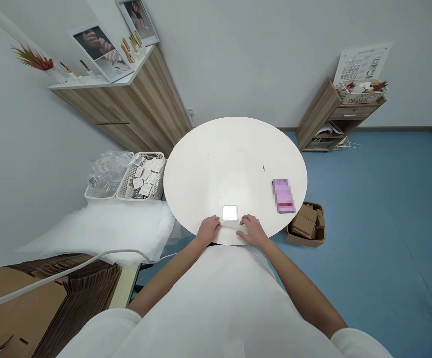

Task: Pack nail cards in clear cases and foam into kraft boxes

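A small clear square box [229, 213] lies near the front edge of the round white table [234, 159]. My left hand [208, 229] rests on the table just left of the box, fingers loosely curled and touching nothing I can make out. To the right of the box my right hand [252, 229] lies flat on the tabletop with its fingers spread toward the box, empty. A pink and purple pack [283, 196] sits on the table's right side, well away from both hands.
Two white baskets [141, 177] with small cards and clear bags stand on a side surface at the left. Flattened cardboard [51, 293] is stacked at lower left. A cardboard box [307, 224] sits on the blue floor by the table. Wooden cabinets [133, 104] line the wall.
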The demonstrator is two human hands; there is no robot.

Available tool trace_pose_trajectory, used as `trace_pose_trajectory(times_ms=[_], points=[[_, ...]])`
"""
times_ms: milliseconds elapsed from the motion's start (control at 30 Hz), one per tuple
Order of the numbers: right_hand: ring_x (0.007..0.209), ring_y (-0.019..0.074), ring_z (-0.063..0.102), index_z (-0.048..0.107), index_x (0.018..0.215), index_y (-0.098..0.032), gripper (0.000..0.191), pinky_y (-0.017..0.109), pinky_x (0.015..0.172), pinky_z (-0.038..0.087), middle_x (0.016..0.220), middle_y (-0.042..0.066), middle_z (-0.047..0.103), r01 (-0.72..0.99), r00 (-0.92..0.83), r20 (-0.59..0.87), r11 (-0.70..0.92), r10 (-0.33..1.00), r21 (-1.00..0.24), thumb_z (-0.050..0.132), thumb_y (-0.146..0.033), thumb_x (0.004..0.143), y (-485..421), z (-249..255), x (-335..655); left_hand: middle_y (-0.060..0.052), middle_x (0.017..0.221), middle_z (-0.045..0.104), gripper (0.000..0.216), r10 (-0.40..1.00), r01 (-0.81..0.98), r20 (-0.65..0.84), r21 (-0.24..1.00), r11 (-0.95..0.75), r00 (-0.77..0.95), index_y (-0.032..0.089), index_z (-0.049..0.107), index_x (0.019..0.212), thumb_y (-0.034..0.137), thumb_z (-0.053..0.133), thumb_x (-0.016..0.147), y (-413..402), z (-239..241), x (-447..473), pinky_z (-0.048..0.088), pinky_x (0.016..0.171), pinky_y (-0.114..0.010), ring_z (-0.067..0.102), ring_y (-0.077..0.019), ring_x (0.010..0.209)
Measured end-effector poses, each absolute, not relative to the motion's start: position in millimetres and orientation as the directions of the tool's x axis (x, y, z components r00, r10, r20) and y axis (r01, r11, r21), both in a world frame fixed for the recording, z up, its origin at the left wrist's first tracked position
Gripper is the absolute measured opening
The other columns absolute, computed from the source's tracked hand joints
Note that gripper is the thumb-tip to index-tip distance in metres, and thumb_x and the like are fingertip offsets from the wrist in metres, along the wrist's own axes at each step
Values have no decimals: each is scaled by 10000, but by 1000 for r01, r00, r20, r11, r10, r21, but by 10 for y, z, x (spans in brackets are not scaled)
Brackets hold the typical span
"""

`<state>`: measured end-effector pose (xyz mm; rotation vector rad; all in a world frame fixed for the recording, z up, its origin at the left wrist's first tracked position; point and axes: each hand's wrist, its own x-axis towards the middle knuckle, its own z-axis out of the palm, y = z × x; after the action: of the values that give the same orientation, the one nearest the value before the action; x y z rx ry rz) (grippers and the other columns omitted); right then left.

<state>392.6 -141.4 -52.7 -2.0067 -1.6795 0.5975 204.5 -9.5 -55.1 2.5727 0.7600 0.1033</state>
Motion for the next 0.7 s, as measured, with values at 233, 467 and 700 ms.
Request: trace_pose_trajectory(times_ms=[233, 467, 700], points=[[941, 201, 515, 513, 742, -192, 122, 320, 784, 375, 876, 62, 577, 823, 101, -87, -132, 991, -553, 442, -264, 809, -1414, -561, 3991, -19, 931, 626, 188, 596, 575, -184, 583, -574, 782, 218, 543, 872, 268, 367, 829, -51, -510, 1999, 452, 748, -292, 576, -175, 891], [585, 134, 509, 496, 749, -202, 225, 235, 516, 310, 670, 10, 577, 725, 331, -272, -428, 903, -539, 370, -363, 844, -1129, -462, 4110, 6, 859, 643, 242, 719, 673, -259, 637, -375, 645, 222, 572, 816, 343, 362, 825, 141, -432, 2080, 444, 719, -261, 582, -151, 815], [568, 125, 504, 500, 736, -205, 170, 221, 459, 275, 695, 15, 593, 660, 458, -305, -549, 835, -513, 434, -348, 801, -900, -537, 4135, -9, 723, 615, 160, 822, 811, -314, 518, -271, 475, 197, 532, 693, 305, 440, 767, 229, -543, 2189, 415, 664, -307, 555, -162, 671]])
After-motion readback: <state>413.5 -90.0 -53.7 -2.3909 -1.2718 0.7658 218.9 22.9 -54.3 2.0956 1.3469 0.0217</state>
